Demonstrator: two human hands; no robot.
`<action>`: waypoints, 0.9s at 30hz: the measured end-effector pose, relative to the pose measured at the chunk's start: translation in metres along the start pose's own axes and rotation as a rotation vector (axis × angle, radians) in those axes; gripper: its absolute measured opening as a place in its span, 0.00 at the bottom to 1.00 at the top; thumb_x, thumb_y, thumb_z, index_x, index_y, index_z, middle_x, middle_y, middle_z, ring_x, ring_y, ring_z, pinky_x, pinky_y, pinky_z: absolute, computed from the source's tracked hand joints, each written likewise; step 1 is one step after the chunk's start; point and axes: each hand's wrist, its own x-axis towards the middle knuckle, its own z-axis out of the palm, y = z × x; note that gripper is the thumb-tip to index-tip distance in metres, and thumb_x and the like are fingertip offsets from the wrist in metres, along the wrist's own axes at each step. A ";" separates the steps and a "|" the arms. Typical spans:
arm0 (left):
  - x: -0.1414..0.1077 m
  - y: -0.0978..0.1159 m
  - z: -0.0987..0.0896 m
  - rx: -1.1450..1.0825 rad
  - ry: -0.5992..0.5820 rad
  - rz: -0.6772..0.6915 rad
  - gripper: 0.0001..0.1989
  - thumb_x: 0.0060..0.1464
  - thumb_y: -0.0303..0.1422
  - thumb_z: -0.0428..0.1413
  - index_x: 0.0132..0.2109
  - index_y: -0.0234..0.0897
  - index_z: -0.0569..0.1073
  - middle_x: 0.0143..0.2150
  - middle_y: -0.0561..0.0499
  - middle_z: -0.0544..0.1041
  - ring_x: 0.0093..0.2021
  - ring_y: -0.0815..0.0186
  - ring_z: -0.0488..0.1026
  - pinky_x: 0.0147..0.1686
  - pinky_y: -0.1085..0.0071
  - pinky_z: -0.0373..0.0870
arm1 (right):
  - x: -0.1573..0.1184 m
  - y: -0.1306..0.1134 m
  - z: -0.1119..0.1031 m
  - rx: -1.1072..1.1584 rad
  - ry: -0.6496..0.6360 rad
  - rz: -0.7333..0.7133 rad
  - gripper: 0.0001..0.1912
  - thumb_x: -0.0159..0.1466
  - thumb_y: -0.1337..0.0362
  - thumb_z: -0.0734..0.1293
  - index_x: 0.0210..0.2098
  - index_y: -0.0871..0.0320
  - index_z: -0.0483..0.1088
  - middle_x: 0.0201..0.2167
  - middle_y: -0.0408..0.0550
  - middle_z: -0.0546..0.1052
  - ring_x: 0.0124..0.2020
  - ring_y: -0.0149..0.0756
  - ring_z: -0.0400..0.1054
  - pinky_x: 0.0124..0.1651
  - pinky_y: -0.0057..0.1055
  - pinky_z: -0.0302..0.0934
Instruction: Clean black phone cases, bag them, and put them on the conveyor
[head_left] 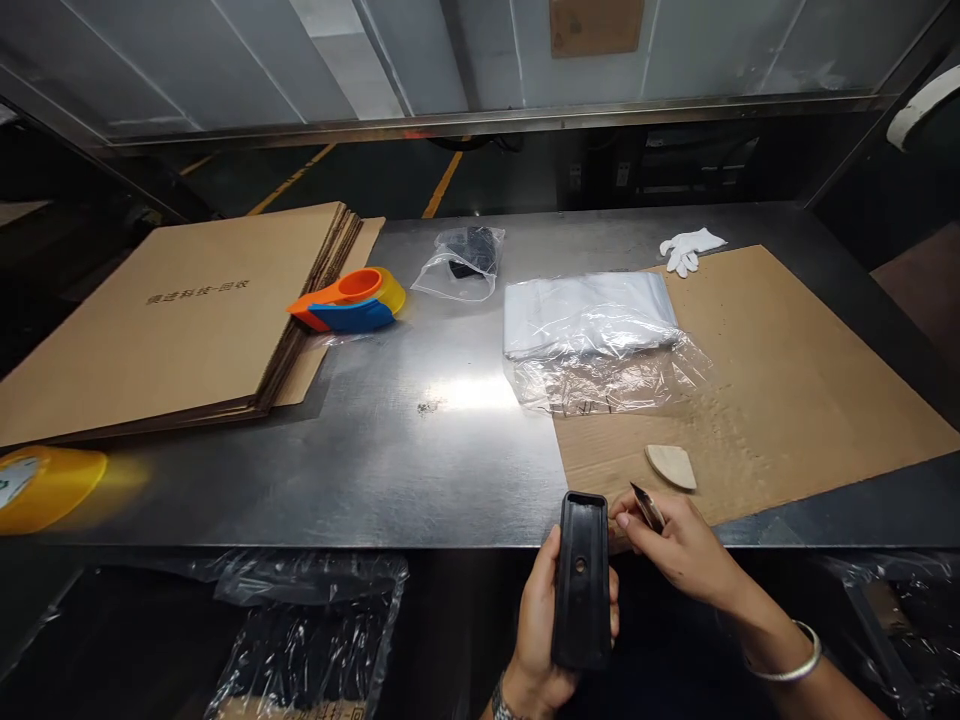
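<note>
My left hand (pixel 536 610) is wrapped round a long black plastic part (pixel 582 600), held upright in front of the table's near edge. The part has a raised rim and a small round hole in its middle. Beside its upper right edge, my right hand (pixel 675 545) is closed on a small knife (pixel 648 508) with a dark pointed blade, tip upward. Most of its handle is hidden in the fingers. A wedge-shaped tan block (pixel 671 466) lies on the cardboard sheet (pixel 795 400) just beyond my right hand.
Flat cardboard boxes (pixel 172 310) are stacked at left, with an orange and blue tape dispenser (pixel 349 302) by them. A yellow tape roll (pixel 52 488) sits near the front edge. Clear bags (pixel 592 310), a bagged black item (pixel 472 255) and a white glove (pixel 690 248) lie farther back.
</note>
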 end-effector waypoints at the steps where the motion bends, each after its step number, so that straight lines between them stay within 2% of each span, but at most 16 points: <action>1: 0.000 0.000 -0.001 0.001 -0.009 -0.002 0.30 0.57 0.50 0.40 0.31 0.28 0.73 0.20 0.49 0.70 0.14 0.71 0.66 0.12 0.79 0.58 | -0.002 -0.001 -0.002 -0.003 -0.013 0.001 0.12 0.63 0.59 0.58 0.29 0.59 0.67 0.24 0.42 0.68 0.25 0.30 0.61 0.27 0.26 0.57; 4: 0.000 0.001 -0.001 0.003 -0.047 0.003 0.29 0.57 0.50 0.40 0.39 0.29 0.73 0.21 0.49 0.70 0.15 0.70 0.67 0.12 0.78 0.59 | -0.004 0.000 -0.005 -0.024 0.035 0.030 0.14 0.64 0.59 0.58 0.24 0.58 0.61 0.19 0.39 0.62 0.21 0.27 0.55 0.24 0.25 0.51; 8: -0.001 0.002 0.000 0.001 -0.049 -0.007 0.31 0.57 0.51 0.40 0.45 0.27 0.72 0.21 0.49 0.71 0.15 0.69 0.68 0.13 0.79 0.60 | -0.003 0.002 -0.005 -0.015 0.063 0.050 0.21 0.65 0.53 0.55 0.19 0.56 0.55 0.15 0.37 0.58 0.18 0.26 0.52 0.22 0.26 0.49; 10: -0.001 0.002 0.001 -0.002 -0.045 0.000 0.31 0.57 0.51 0.39 0.44 0.26 0.73 0.20 0.48 0.71 0.15 0.69 0.68 0.13 0.79 0.60 | -0.003 0.002 -0.003 0.003 0.065 0.046 0.20 0.65 0.51 0.55 0.23 0.57 0.58 0.16 0.37 0.59 0.19 0.27 0.54 0.23 0.26 0.51; 14: 0.001 0.002 0.000 -0.004 -0.048 0.001 0.31 0.57 0.51 0.40 0.35 0.26 0.75 0.20 0.47 0.71 0.14 0.70 0.67 0.13 0.79 0.59 | -0.007 -0.002 0.002 0.091 0.041 0.063 0.13 0.64 0.55 0.58 0.37 0.59 0.64 0.22 0.39 0.64 0.23 0.29 0.59 0.26 0.26 0.55; 20: 0.002 0.000 0.001 -0.046 -0.058 0.058 0.29 0.56 0.50 0.43 0.29 0.28 0.74 0.20 0.47 0.70 0.15 0.70 0.66 0.14 0.77 0.61 | -0.022 -0.013 0.010 0.086 0.015 0.074 0.05 0.62 0.64 0.59 0.38 0.56 0.62 0.22 0.37 0.64 0.24 0.28 0.59 0.28 0.25 0.55; 22: 0.001 0.000 0.002 -0.093 -0.044 0.117 0.27 0.56 0.48 0.44 0.31 0.28 0.75 0.20 0.48 0.71 0.16 0.70 0.67 0.16 0.77 0.62 | -0.028 -0.015 0.016 0.091 -0.034 0.083 0.07 0.60 0.67 0.59 0.39 0.55 0.60 0.22 0.36 0.63 0.24 0.28 0.59 0.29 0.25 0.55; 25: 0.000 0.000 0.005 -0.171 -0.032 0.207 0.24 0.58 0.45 0.45 0.38 0.28 0.76 0.24 0.46 0.73 0.22 0.68 0.70 0.24 0.74 0.67 | -0.035 -0.016 0.026 0.049 -0.112 0.093 0.13 0.57 0.71 0.60 0.41 0.54 0.56 0.23 0.35 0.62 0.23 0.27 0.58 0.28 0.24 0.54; 27: -0.001 -0.001 0.005 -0.185 -0.028 0.221 0.25 0.57 0.46 0.45 0.34 0.28 0.77 0.25 0.45 0.74 0.24 0.67 0.70 0.28 0.72 0.68 | -0.037 -0.014 0.033 -0.014 -0.131 0.098 0.16 0.56 0.72 0.60 0.43 0.53 0.55 0.22 0.34 0.63 0.22 0.27 0.58 0.27 0.24 0.53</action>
